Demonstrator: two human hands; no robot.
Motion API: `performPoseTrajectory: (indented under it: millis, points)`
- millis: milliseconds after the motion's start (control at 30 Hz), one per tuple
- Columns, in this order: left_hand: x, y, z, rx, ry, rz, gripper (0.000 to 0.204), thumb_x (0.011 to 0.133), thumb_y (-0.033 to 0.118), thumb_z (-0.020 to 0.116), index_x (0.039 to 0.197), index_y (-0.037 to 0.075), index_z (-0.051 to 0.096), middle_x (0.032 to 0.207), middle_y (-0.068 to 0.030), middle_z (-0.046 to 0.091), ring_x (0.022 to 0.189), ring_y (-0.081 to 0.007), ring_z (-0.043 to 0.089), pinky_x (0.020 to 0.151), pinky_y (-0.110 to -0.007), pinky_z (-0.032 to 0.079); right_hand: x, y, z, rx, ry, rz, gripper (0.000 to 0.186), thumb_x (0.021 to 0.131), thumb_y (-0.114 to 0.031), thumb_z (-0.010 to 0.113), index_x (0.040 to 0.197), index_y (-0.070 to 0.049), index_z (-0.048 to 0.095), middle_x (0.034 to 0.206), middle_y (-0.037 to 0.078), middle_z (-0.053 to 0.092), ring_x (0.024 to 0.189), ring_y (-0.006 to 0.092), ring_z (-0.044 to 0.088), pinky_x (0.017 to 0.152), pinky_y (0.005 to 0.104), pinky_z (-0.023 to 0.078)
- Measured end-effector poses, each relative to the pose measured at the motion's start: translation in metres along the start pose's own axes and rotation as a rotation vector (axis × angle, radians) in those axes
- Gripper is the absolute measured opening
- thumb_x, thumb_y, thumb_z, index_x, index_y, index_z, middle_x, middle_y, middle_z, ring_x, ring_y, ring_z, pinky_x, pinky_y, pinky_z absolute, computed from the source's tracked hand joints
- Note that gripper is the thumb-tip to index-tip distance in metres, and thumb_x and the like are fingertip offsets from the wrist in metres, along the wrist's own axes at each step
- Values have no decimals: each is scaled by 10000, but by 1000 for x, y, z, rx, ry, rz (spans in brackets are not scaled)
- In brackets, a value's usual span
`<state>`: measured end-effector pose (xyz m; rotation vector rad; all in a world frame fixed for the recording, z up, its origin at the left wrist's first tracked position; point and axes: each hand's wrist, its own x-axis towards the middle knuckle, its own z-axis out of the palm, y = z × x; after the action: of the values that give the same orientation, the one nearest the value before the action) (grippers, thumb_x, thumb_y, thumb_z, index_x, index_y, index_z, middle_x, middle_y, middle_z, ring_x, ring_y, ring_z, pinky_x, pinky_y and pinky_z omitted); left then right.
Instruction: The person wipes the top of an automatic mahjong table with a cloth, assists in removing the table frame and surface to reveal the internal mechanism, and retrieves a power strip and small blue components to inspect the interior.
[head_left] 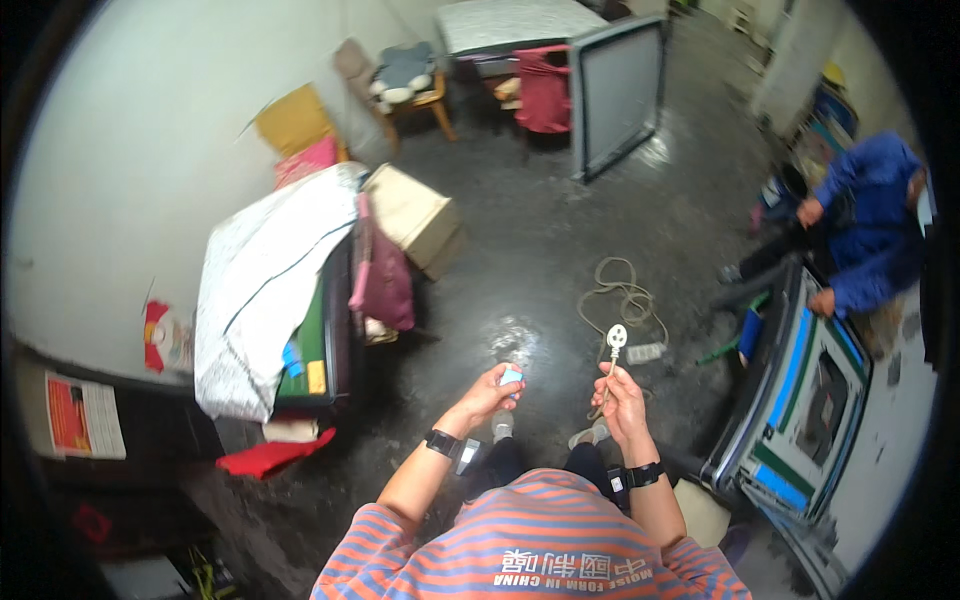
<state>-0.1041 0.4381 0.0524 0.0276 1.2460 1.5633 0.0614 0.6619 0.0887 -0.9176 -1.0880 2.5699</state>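
Observation:
My left hand point(487, 393) is closed around a small light blue object point(511, 379); its exact kind is too small to make out. In my right hand point(625, 405), the fingers pinch a pale electric cord just below its rounded white end point(617, 337), which points up and shows dark holes. Whether that end is a plug or a socket I cannot tell. Beyond this hand, a loose cable point(632, 292) lies looped on the dark floor. Beside the loops rests a white power strip point(645, 352).
On the left stands a mahjong-style table point(322, 340) with green top, partly under a white cloth point(265, 270). A beige box point(410, 215) and dark red chair cover point(385, 275) adjoin it. A grey framed panel point(620, 100) stands ahead. At right, a person in blue point(875, 220) touches a tilted table frame point(800, 400).

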Motion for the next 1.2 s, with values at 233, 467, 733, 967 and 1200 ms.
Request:
performPoseTrajectory:
  millis: [233,467,733,967,1200]
  points:
    - [-94,10,-111,-391,333,149,258,1047,340,419,1088,110,529,869,-71,594,592,-72,470,486,-194,355,28,35,111,-50,-181,7,203,1031,-233,497,1040,-49,583,715,-3,529,614,102,514,597,281,468]
    - [-140,-31,-170,-675,657,500,149,989,112,451,1113,57,514,971,-99,626,768,-174,612,618,-286,513,70,54,147,-225,-398,206,225,1032,-271,498,1045,-65,586,693,-9,516,621,108,500,621,277,450]
    - [-197,-86,-290,-633,1239,439,215,970,48,527,1178,34,579,944,-77,646,897,-220,685,701,-336,592,107,86,185,-363,-387,296,230,1024,-284,511,1028,-71,600,671,-9,515,599,113,490,597,278,436]
    - [-189,-52,-430,-722,1387,397,175,939,140,613,1100,130,681,850,46,631,686,-70,537,586,-223,472,118,117,204,-349,-181,287,239,1020,-305,509,1009,-90,613,672,-15,537,579,109,490,584,281,428]
    - [-161,-52,-508,-670,1391,322,294,874,54,683,1155,10,607,908,-63,656,707,-135,616,572,-266,510,91,151,249,-318,-45,277,239,1019,-303,511,1001,-81,595,670,-16,515,589,119,476,593,295,426]
